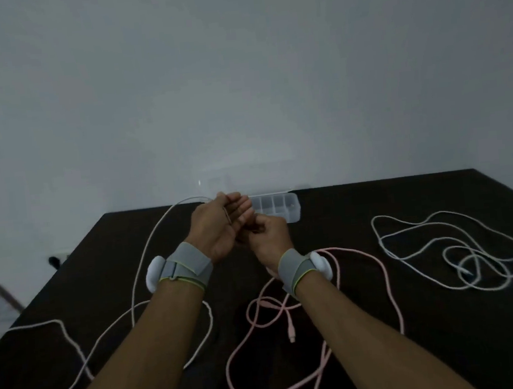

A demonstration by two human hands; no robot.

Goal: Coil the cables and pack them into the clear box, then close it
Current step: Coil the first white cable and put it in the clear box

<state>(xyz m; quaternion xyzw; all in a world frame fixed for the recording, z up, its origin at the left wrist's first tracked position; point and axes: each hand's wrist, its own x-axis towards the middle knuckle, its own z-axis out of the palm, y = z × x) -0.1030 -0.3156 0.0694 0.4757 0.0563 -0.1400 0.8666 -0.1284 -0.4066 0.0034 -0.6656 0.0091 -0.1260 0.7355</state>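
Dark table [375, 201]: its far edge is running along the pale wall [237, 70]; its left edge is slanting down toward the lower left of the view, its right edge cutting off at the upper right. Bare room is lying open between the clear box and the white tangle, and along the far right strip.

Clear box [277, 207]: sitting at the far edge, just behind the hands, compartments showing; its lid [216, 184] appears to be standing raised against the wall, faint.

Pale cable [147, 245]: arching up from the table's left side to the left hand, the rest looping loose across the left half and under the left forearm.

Pink cable [382, 273]: lying slack in the near centre, passing under the right forearm, one plug end [291, 333] resting between the arms.

White cable [442, 254]: lying uncoiled in a tangle at the right, well apart from the hands.

Left hand [220, 226]: raised above the table, palm turned inward, fingers half curled, a strand of the pale cable crossing it at the thumb.

Right hand [269, 238]: touching the left, fingers pinched shut; what is being pinched cannot be told.

Grey wrist bands [190, 266]: wrapping both wrists, each carrying a white pod.
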